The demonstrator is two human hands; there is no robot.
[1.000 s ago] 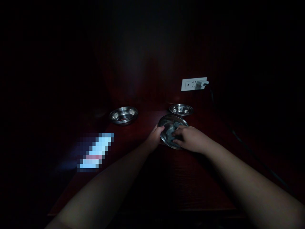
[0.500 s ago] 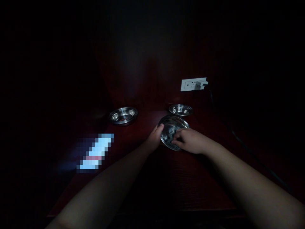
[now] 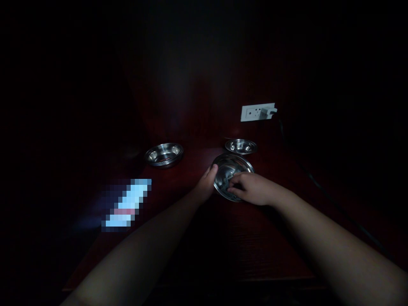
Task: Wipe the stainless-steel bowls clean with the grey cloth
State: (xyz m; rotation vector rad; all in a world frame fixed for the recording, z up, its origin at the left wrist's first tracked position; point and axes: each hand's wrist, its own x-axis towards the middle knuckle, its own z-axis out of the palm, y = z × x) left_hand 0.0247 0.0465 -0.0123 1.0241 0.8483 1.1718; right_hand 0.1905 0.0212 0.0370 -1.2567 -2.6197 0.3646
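Observation:
My left hand [image 3: 207, 182] grips the left rim of a shiny steel bowl [image 3: 234, 161], thumb over the edge. The bowl tilts toward me above the red table. Inside it, my right hand [image 3: 251, 187] has its fingers curled and pressed on a greyish-green, rough-textured wad [image 3: 227, 187]. Dim light and my fingers hide most of the wad, so cloth or scouring pad I cannot tell. Just behind the held bowl sits another steel bowl [image 3: 241, 146]. A stack of steel bowls [image 3: 164, 154] stands to the left of my hands.
A lit, pixelated screen-like object [image 3: 129, 204] lies on the table [image 3: 255, 255] at left. On the back wall is a white socket plate [image 3: 253, 113] with a plug [image 3: 270, 111]. Its dark cable [image 3: 344, 212] runs down the right side. The surroundings are very dark.
My right fingers have shifted slightly left inside the bowl, and less of the greyish-green wad shows. My left hand keeps its hold on the rim.

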